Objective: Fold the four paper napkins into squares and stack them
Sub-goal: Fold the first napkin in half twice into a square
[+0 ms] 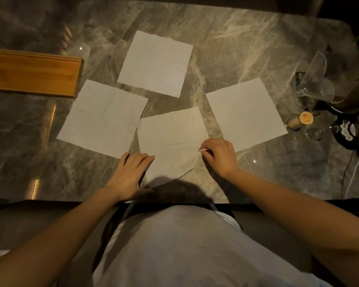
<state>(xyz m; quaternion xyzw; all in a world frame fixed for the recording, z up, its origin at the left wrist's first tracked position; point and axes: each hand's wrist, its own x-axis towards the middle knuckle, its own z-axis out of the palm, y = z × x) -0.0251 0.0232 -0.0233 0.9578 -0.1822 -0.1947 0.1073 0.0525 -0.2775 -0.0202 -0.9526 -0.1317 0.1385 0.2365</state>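
Four napkins near a wooden tray; left hand flat on the nearest napkin, right hand pinching its edge

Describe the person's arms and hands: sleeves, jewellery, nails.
The left forearm and right forearm are bare, no sleeve in view. No watch, bracelet or ring shows on the left hand or right hand. One long pale nail shows on the right hand. The top is light-coloured.
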